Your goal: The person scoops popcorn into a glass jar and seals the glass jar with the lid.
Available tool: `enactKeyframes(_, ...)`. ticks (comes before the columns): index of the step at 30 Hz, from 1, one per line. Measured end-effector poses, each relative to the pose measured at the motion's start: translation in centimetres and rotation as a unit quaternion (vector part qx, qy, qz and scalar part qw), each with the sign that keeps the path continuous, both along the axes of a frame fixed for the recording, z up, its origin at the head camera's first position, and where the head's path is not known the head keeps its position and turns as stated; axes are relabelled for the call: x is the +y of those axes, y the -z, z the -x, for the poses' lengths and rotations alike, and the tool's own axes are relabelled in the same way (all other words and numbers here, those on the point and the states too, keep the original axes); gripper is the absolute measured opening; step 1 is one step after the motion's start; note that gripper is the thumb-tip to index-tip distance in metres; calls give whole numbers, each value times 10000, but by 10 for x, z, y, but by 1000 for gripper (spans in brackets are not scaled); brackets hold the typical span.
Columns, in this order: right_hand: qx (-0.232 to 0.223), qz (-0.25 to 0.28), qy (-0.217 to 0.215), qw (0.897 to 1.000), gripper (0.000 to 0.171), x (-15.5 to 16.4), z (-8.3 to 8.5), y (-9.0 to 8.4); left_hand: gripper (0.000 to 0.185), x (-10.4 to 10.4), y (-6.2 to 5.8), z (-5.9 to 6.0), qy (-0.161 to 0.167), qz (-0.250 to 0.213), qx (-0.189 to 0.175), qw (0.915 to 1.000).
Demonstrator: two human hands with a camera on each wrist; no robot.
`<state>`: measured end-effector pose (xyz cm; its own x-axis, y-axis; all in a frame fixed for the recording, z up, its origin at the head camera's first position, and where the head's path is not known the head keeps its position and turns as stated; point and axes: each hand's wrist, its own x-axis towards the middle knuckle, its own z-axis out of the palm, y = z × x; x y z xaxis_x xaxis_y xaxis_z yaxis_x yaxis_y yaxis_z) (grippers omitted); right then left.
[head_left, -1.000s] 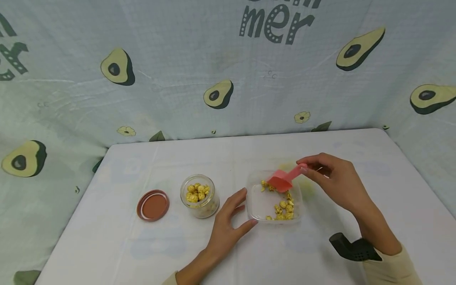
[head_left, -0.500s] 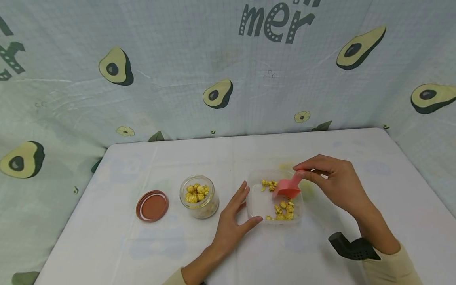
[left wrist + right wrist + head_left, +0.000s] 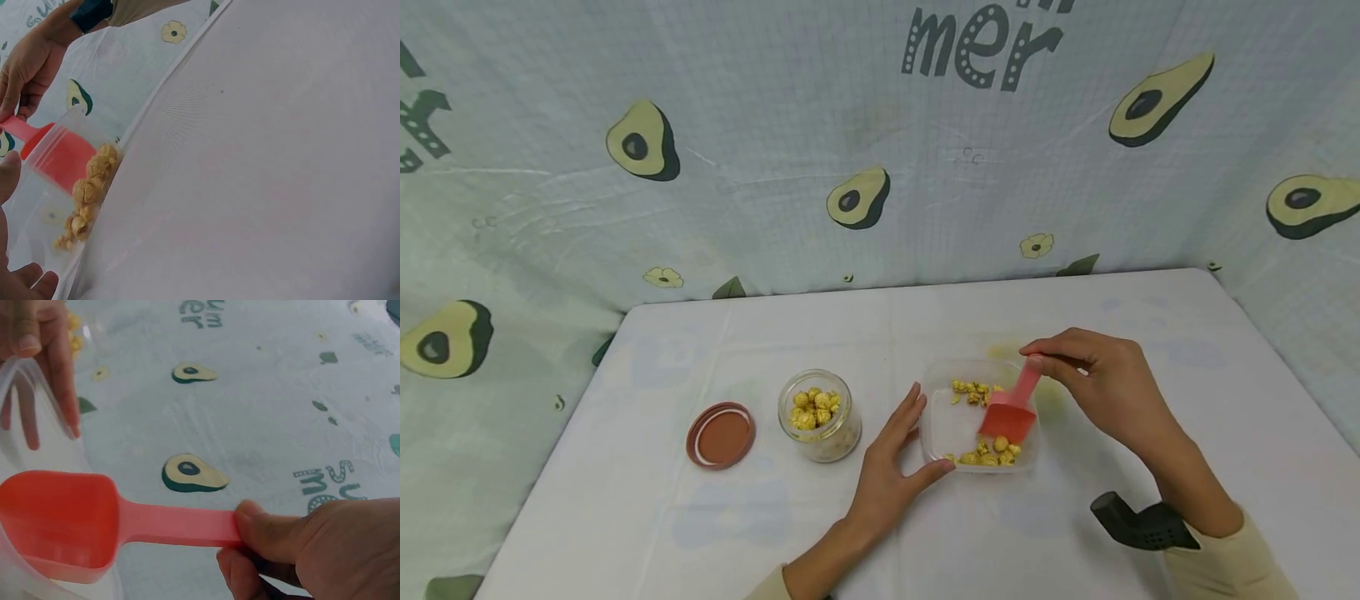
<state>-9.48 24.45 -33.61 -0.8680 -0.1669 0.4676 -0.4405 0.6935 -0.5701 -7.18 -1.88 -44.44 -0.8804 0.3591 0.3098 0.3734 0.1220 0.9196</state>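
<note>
The right hand (image 3: 1101,379) is pinching the red scoop (image 3: 1011,412) by its handle and dipping it toward the popcorn (image 3: 988,454) in the clear container (image 3: 940,417) on the desk (image 3: 775,533), while the left hand (image 3: 891,475), fingers relaxed, is steadying the container's near-left corner; next, I judge, comes a level lift toward the glass jar (image 3: 820,414).

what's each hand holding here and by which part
Right hand pinches the red scoop by its handle end. Left hand holds nothing, resting against the clear container.
</note>
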Motion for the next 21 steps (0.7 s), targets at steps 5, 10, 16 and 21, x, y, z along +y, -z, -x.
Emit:
enactKeyframes(5, -258, -339, 368, 9984, 15, -3, -2, -1, 78, 1, 2, 1, -5, -130, 234, 9996)
enactKeyframes(10, -824, -316, 888, 9921, 13, -4, -9, -1, 78, 1, 2, 0, 57, -72, 113, 9999)
enactKeyframes(16, -1077, -186, 1035, 9886, 15, -3, -14, 5, 81, 0, 2, 1, 67, -126, 149, 9998)
enactKeyframes(21, -954, -167, 1155, 9886, 16, -2, -15, 4, 79, 1, 1, 1, 71, -194, 325, 9993)
